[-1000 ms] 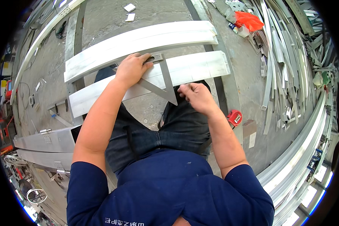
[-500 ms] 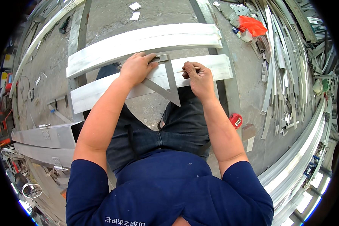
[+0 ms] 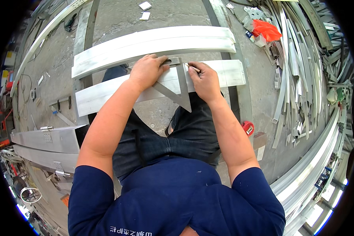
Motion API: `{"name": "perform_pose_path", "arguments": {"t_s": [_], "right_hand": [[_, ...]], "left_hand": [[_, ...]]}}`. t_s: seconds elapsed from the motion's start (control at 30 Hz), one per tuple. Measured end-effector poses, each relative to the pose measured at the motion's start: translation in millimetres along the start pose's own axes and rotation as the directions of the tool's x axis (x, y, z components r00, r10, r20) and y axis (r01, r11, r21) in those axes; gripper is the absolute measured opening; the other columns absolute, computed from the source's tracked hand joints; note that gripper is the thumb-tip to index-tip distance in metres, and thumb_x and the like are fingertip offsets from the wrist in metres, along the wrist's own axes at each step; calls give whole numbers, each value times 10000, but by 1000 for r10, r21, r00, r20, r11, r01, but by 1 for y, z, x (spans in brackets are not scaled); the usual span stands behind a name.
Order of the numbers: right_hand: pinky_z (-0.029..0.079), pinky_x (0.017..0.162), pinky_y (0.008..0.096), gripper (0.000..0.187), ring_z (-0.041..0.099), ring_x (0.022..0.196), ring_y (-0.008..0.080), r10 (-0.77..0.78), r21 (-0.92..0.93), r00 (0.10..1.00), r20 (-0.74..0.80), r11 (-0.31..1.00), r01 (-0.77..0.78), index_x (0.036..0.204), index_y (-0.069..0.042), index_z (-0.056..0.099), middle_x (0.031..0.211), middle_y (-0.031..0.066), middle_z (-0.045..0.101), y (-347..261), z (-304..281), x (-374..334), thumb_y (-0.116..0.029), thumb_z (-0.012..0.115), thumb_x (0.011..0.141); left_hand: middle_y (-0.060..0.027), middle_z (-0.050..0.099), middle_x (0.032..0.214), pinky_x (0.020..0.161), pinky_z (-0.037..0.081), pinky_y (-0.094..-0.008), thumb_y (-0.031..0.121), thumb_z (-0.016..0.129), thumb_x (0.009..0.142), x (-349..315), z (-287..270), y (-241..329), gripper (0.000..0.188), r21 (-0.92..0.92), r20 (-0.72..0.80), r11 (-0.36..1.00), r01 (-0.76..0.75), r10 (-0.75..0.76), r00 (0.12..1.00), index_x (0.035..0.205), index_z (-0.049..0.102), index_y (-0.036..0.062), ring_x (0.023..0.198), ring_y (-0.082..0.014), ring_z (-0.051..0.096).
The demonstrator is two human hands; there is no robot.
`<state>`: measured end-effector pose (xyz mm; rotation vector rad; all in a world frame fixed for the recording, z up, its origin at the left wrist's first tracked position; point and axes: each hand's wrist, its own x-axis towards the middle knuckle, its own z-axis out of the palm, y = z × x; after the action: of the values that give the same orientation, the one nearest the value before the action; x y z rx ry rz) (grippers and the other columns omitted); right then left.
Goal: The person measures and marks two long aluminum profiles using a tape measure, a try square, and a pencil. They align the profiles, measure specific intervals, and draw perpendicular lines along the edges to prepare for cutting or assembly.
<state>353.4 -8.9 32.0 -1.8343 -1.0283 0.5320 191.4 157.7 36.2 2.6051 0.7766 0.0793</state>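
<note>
A metal triangle square [image 3: 183, 87] lies across the nearer white metal profile [image 3: 106, 93], its pointed end hanging past the near edge. My left hand [image 3: 147, 72] holds the square's thick stock at the far edge, thumb and fingers pressed on it. Just right of the blade, my right hand [image 3: 207, 82] pinches a thin pencil-like stick [image 3: 194, 68]. Its tip is at the profile's surface beside the far end of the blade. Farther off, a pair of white profiles [image 3: 153, 42] lies roughly parallel to the first.
Two steel rails [image 3: 82, 31] [image 3: 244, 98] support the profiles. A red tape measure [image 3: 247, 128] sits on the right rail. Long metal strips [image 3: 293, 78] pile up at right near a red plastic bag [image 3: 266, 30]. Aluminium box sections [image 3: 47, 141] lie at left.
My right hand has moved left and a little away from me, bringing the stick up to the square's blade. My left hand still holds the square in place.
</note>
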Motion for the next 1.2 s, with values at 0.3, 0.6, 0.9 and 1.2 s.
{"name": "perform_pose_path", "arguments": {"t_s": [0.3,0.6,0.9,1.2], "right_hand": [[559,877,414,213,711,977,347,-109,-293,954,280,937,193,1108,-26,760,1049,169,757,-14,-32,-37,-140,704,937],[575,758,339,180,744,840,306,223,-50,942,252,975,-218,1123,-22,715,953,130,780,-23,-92,-101,-124,687,977],[368,1218,463,1009,442,1439,444,-42,-485,955,294,855,187,1513,31,409,1477,300,523,-10,-69,-46,-238,938,697],[366,1227,451,851,496,1398,377,-55,-405,927,371,889,214,1498,-7,452,1468,236,555,-9,-46,5,-173,835,757]], "left_hand": [[-161,709,1140,1023,504,-436,372,583,1030,-3,-3,-1,402,10,32,1000,18,-18,999,1329,694,127,1155,-344,642],[-167,660,1276,1102,441,-456,403,625,1007,-4,2,1,538,38,17,999,-13,12,1000,1455,582,108,1263,-357,580],[-165,434,1590,1268,269,-478,566,924,648,-90,-52,-31,1236,85,-1,977,194,-194,981,1604,333,52,1503,-358,361],[-179,413,1581,1292,209,-523,520,910,682,-149,-61,-59,1176,157,7,971,179,-182,983,1597,330,63,1520,-378,315]]}}
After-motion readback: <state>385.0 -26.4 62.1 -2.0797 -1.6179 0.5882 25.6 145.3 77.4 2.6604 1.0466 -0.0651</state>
